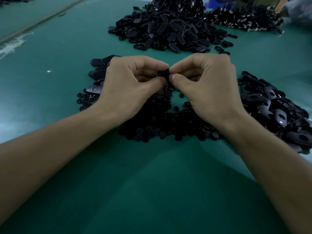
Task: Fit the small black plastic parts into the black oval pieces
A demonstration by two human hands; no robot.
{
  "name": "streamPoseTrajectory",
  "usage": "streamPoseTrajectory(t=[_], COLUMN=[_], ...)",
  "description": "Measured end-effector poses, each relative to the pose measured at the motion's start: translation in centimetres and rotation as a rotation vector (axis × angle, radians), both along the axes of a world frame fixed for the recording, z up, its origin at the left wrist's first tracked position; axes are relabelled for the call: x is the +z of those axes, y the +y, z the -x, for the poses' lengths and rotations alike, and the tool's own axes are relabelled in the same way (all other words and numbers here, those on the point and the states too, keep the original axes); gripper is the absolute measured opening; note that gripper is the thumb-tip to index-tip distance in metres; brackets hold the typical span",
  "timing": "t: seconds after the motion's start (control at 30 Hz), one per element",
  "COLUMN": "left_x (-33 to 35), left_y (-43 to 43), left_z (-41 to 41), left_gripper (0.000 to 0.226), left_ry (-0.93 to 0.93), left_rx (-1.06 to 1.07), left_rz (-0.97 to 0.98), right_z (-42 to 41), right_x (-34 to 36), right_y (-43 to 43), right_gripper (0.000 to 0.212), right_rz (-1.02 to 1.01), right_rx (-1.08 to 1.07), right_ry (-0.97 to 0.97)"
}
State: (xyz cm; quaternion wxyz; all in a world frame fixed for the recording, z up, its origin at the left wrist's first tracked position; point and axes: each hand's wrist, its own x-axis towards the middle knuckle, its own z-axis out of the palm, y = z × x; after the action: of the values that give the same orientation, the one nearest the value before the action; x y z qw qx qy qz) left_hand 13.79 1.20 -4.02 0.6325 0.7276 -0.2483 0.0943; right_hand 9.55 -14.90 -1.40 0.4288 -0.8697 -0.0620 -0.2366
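Each grip, left hand (128, 85) and right hand (206, 86), pinched the same black piece (164, 73) between them, above the small parts (157, 122); you did best pressing squarely, thumbs opposed, until seated.

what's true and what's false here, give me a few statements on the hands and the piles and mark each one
1. The left hand and right hand both pinch one black piece. True.
2. The table is red. False: it is green.
3. A heap of small round parts lies under the hands. True.
4. Ovals lie only left of the hands. False: an oval heap also lies right of them, and a big pile lies farther back.
5. The right hand lies flat on the table. False: it is raised, its fingers curled.
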Motion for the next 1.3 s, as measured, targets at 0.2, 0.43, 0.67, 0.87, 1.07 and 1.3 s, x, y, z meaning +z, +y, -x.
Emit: streamPoseTrajectory(t=[0.2, 0.43, 0.67, 0.87, 1.07, 1.3], left_x=[0.0, 0.2, 0.4, 0.6, 0.4, 0.2], left_y=[0.1, 0.1, -0.3, -0.2, 0.3, 0.3], left_z=[0.0, 0.3, 1.1, 1.5, 0.5, -0.1], left_gripper=[0.023, 0.026, 0.026, 0.019, 0.016, 0.021], left_ry=[-0.007, -0.072, -0.191, -0.277, -0.225, -0.047], left_rx=[0.006, 0.033, 0.116, 0.225, 0.266, 0.12], left_rz=[-0.023, -0.117, -0.22, -0.314, -0.344, -0.134], right_z=[0.1, 0.1, 0.3, 0.5, 0.5, -0.2], right_x=[0.1, 0.1, 0.0, 0.0, 0.1, 0.2], right_y=[0.3, 0.6, 1.1, 1.2, 1.0, -0.6], right_gripper=[0.013, 0.016, 0.022, 0.02, 0.026, 0.019], right_rz=[0.056, 0.058, 0.095, 0.123, 0.189, 0.206], right_rx=[-0.002, -0.009, -0.062, -0.005, 0.144, 0.048], right_ry=[-0.005, 0.0, 0.002, 0.018, 0.063, 0.008])
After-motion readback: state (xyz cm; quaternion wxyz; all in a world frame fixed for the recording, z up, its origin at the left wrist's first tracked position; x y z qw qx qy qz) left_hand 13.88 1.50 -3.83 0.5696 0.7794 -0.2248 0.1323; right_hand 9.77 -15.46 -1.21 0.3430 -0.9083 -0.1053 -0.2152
